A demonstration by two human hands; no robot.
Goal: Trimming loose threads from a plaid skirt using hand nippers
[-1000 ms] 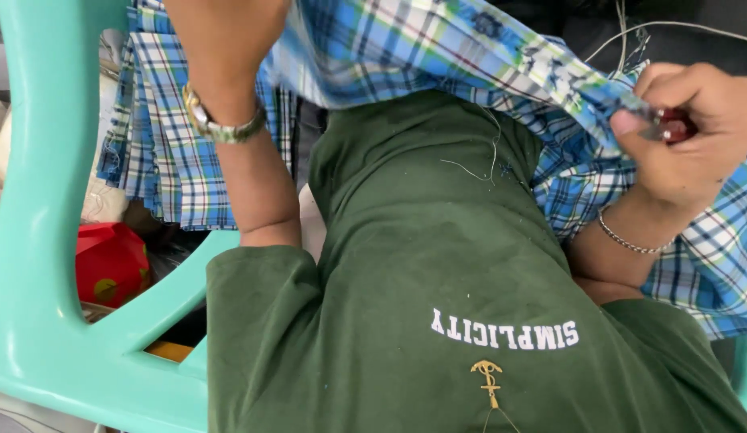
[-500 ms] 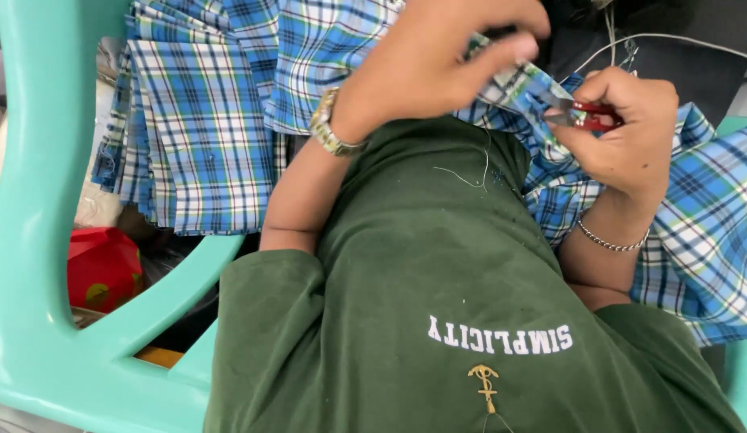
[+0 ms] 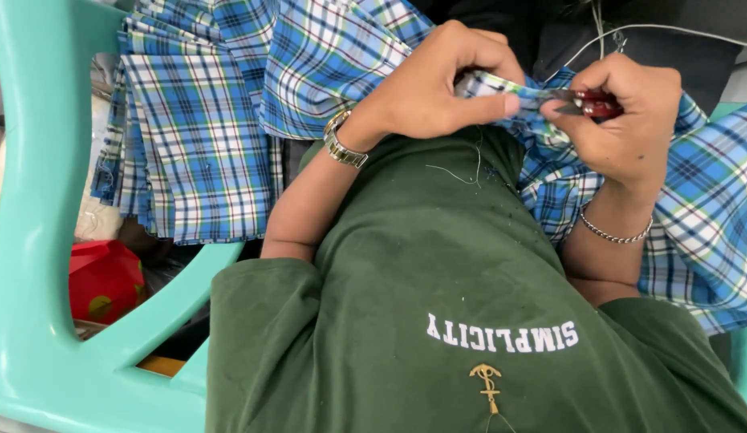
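Observation:
A blue plaid garment [image 3: 205, 136] is spread over my lap and hangs to both sides. My left hand [image 3: 442, 84], with a metal watch on its wrist, pinches a narrow edge of the fabric between thumb and fingers. My right hand [image 3: 626, 120], wearing a chain bracelet, holds small red-handled thread snips [image 3: 590, 102] whose tip meets that pinched edge. Both hands sit close together just above my green shirt [image 3: 438, 281]. Loose threads lie on the shirt below my left hand.
A mint-green plastic chair [image 3: 36, 240] frames the left side. A red object [image 3: 105, 281] lies beneath it, beside pale cloth. A white cable [image 3: 670, 32] runs across dark fabric at the top right.
My left hand came down from the top of the view to the fabric edge and now pinches it beside my right hand. The snips have closed in on that edge.

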